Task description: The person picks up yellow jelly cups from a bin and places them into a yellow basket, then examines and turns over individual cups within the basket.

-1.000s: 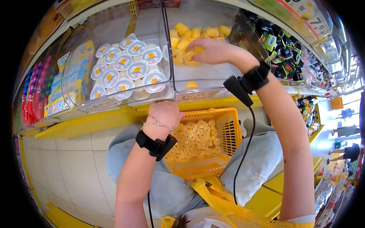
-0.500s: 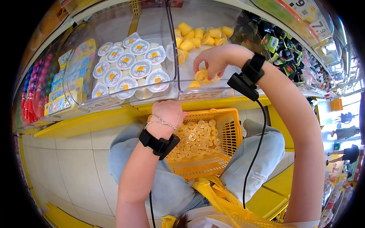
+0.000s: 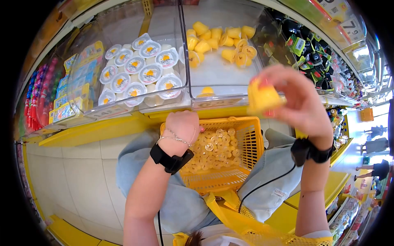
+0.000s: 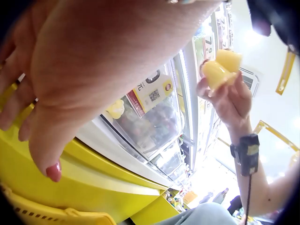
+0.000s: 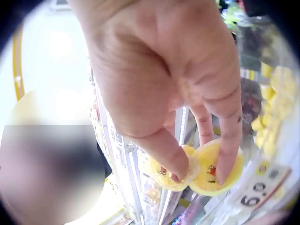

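- Yellow cups (image 3: pixel 264 98): two, in the air just off the front of the clear bin (image 3: pixel 223 80), up and right of the basket (image 3: pixel 249 147).
- Right hand (image 3: pixel 301 100): pinches both between thumb and fingertips (printed lids show in right wrist view).
- Left hand (image 3: pixel 182 129): fingers loosely extended, no item seen in them, at basket's far left corner (can't tell if touching).
- Basket: between the person's jeans-clad legs, lots of small cups inside.
- Bin surface: smooth, pale; loose cups (image 3: pixel 201 45) toward the back, some by the front wall.
- Neighbors: white cups (image 3: pixel 150 74) left, lids up; dark packs (image 3: pixel 301 67) right.
- Room: shop aisle, pale floor tiles (image 3: pixel 82 176), yellow shelf base (image 3: pixel 98 132), people (image 3: pixel 373 168) far right (small, blurry).
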Motion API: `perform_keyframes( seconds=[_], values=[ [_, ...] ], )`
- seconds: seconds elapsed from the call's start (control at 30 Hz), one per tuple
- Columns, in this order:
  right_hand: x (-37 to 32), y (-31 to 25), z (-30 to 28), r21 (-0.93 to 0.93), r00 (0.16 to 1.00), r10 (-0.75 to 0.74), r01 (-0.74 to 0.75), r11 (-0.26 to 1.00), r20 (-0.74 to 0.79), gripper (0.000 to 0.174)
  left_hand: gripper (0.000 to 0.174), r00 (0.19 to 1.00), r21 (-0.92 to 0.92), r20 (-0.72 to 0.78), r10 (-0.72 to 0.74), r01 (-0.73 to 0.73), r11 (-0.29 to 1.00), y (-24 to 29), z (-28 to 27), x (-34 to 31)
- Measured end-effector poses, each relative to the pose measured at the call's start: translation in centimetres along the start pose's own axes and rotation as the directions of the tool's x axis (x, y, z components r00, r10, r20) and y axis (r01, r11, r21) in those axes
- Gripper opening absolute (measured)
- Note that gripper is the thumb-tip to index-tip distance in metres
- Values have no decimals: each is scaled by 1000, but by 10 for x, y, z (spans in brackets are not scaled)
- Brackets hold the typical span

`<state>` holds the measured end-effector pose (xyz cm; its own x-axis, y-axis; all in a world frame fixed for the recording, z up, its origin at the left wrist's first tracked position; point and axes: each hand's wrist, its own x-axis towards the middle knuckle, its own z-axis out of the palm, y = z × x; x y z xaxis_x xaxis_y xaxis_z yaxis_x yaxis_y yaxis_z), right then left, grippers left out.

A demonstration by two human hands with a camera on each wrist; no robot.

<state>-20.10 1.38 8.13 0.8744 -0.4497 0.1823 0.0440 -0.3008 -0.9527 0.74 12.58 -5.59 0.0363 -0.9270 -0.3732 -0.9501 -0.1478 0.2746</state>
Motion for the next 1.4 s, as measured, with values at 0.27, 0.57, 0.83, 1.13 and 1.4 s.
perform_keyframes(
  seconds=[0.27,0.57,0.83,1.13,1.4],
  values=[
    [-67,132,63,590,863,361,-504,630,353,42,49,976,-161,137,168,-145,976,4,19,3],
    [-70,154,62,791,807,551,-473,388,213,39,59,916,-540,166,365,-225,811,29,12,0],
    [-72,151,60,821,827,530,-430,377,190,45,44,947,-535,84,311,-221,816,31,19,7],
    [-70,152,63,811,766,620,-466,353,170,38,48,946,-599,19,323,-248,761,28,23,11],
    [-70,154,64,854,763,619,-437,283,185,44,39,930,-568,-71,360,-334,752,21,28,13]
  ],
)
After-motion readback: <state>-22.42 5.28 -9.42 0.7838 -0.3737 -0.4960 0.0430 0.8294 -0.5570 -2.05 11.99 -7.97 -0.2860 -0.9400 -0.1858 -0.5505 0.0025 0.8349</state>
